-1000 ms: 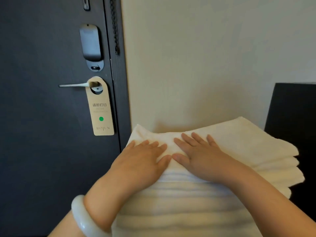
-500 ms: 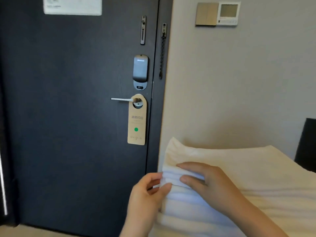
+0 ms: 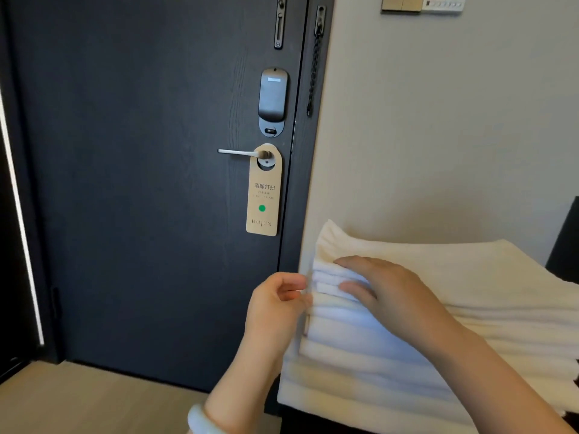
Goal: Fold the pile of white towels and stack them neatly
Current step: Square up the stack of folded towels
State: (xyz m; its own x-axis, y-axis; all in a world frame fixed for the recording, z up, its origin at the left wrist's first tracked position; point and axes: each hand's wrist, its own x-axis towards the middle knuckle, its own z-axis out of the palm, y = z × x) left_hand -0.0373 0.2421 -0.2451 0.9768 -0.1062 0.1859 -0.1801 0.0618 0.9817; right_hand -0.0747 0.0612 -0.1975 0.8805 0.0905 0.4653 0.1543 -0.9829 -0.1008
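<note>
Flat with fingers straight, right hand [image 3: 388, 289] presses the top left corner of the towel stack [image 3: 476, 270]. Left hand [image 3: 275, 305] curls at the stack's left edge, pinch unclear. Stack sits against beige wall [image 3: 438, 136], just right of dark door [image 3: 125, 183] with hanger tag [image 3: 263, 198].

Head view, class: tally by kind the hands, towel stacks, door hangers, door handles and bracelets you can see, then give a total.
Hands: 2 (left hand, right hand)
Towel stack: 1
Door hanger: 1
Door handle: 1
Bracelet: 1
Total: 6
</note>
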